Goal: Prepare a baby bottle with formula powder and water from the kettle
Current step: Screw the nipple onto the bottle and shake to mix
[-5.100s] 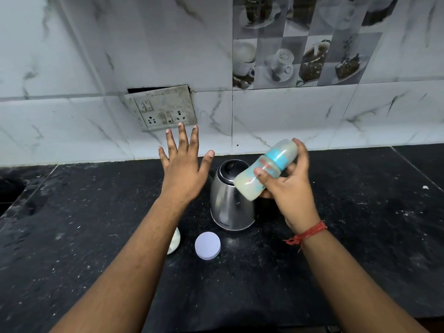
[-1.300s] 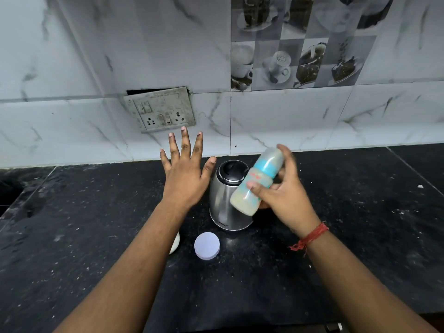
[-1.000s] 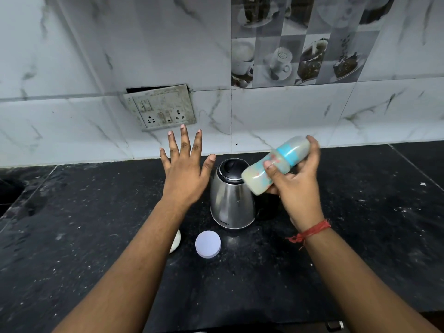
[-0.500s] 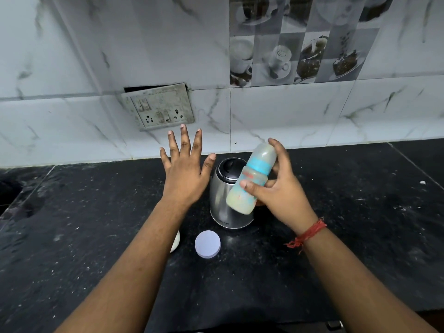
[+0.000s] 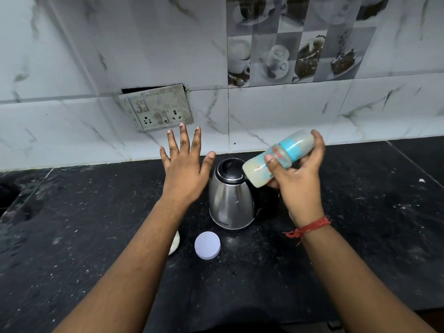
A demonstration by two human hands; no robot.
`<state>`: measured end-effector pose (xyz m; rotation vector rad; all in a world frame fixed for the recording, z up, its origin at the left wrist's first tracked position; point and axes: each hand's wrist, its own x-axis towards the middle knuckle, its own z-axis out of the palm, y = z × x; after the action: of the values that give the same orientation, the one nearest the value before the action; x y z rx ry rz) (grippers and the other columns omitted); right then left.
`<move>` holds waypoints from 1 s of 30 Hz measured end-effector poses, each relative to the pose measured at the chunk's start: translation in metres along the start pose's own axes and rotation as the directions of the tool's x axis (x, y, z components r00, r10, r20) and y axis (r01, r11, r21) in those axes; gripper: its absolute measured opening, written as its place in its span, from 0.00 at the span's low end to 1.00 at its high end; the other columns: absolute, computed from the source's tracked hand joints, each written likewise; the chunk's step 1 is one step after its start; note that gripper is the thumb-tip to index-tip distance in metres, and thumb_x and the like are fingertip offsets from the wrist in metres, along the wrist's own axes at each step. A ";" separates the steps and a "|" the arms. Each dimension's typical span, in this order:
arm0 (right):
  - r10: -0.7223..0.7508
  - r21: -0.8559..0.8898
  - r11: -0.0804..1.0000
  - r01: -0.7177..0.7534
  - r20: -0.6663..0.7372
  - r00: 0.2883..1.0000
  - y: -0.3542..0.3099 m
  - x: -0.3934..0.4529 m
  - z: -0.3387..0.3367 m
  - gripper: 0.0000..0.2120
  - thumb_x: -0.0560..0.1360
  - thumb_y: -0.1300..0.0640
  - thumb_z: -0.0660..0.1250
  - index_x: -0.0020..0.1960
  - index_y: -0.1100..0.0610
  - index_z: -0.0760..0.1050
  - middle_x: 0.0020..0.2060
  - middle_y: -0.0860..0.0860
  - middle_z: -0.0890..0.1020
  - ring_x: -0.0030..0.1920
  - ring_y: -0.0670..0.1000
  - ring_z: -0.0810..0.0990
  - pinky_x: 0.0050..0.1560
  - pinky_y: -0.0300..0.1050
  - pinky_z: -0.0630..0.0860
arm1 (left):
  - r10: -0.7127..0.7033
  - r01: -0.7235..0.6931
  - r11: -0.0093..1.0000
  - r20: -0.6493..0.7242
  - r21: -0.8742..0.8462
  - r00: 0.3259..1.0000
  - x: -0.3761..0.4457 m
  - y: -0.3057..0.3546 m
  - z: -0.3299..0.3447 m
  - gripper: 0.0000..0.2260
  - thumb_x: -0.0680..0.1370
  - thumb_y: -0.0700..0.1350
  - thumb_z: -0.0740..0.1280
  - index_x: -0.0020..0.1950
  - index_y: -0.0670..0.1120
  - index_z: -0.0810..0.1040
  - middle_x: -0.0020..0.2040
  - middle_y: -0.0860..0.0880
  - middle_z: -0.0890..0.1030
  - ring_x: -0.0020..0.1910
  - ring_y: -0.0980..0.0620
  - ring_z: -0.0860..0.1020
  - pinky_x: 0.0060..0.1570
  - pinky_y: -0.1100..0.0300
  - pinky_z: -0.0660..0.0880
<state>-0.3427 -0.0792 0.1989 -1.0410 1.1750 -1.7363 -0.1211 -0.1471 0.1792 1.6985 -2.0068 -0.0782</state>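
here, far left on the black stone counter (image 5: 72,224), a dark recess cut into the surface at the frame edge. above, on the white marbled wall tiles (image 5: 72,68), a grimy switch and socket plate (image 5: 157,106), tilted and standing a little proud of the wall. just below the plate, the left hand (image 5: 185,169), held up over the counter, palm down, fingers straight and fanned apart, thumb out to the side, gripping nothing and touching nothing. under the left forearm, a pale rounded object (image 5: 175,243), mostly hidden, impossible to identify. just to its right, a small round lilac lid (image 5: 207,245) lying flat on the counter, close in front of the kettle. next, a stainless steel kettle (image 5: 230,203) standing upright with a black lid on top, between the two hands, free of both. higher on the wall, a band of decorative tiles (image 5: 295,44) printed with cups and desserts. right of the kettle, the baby bottle (image 5: 278,159) lifted off the counter, tilted almost onto its side, base toward the kettle lid and cap end up to the right, cloudy milky liquid inside, a blue band round the neck. wrapped round it, the right hand (image 5: 298,183), forefinger curled over the front, other fingers reaching past the blue band to the cap end. on that wrist, a red thread (image 5: 310,228). farther right, bare speckled counter with a few white flecks.
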 end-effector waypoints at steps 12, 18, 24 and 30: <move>0.029 -0.002 1.000 -0.029 0.058 0.998 0.006 -0.007 0.002 0.45 0.74 0.65 0.74 0.78 0.43 0.51 0.63 0.52 0.78 0.54 0.49 0.85 0.38 0.46 0.83 | -0.005 0.004 0.999 -0.018 -0.051 1.000 0.002 0.009 -0.004 0.32 0.83 0.64 0.46 0.85 0.54 0.45 0.84 0.49 0.36 0.82 0.44 0.33 0.78 0.34 0.38; 0.114 -0.262 0.965 -0.014 0.373 0.921 0.009 -0.015 0.003 0.47 0.71 0.64 0.78 0.75 0.36 0.55 0.63 0.46 0.78 0.51 0.49 0.87 0.51 0.52 0.84 | 0.000 0.000 0.999 -0.009 -0.050 1.000 0.000 0.011 -0.003 0.32 0.82 0.65 0.45 0.84 0.54 0.45 0.84 0.49 0.36 0.82 0.44 0.33 0.78 0.35 0.38; 0.058 -0.108 0.993 -0.040 0.165 0.985 0.002 -0.008 0.001 0.45 0.74 0.66 0.74 0.78 0.43 0.51 0.61 0.50 0.78 0.49 0.46 0.86 0.37 0.45 0.83 | -0.006 0.007 0.999 0.002 -0.052 1.000 -0.004 0.009 -0.004 0.33 0.82 0.66 0.44 0.84 0.54 0.45 0.84 0.49 0.36 0.82 0.43 0.33 0.78 0.35 0.38; 0.086 -0.199 0.980 -0.024 0.312 0.946 -0.004 -0.003 -0.005 0.46 0.72 0.66 0.76 0.77 0.40 0.54 0.63 0.49 0.77 0.52 0.47 0.86 0.48 0.51 0.85 | -0.014 0.014 0.998 -0.003 -0.060 1.000 -0.005 0.008 -0.004 0.33 0.82 0.66 0.44 0.84 0.54 0.45 0.84 0.49 0.37 0.82 0.43 0.34 0.78 0.34 0.38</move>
<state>-0.3470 -0.0735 0.2005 -1.3358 1.1650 -1.3648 -0.1260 -0.1395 0.1835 1.6746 -1.9706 -0.1394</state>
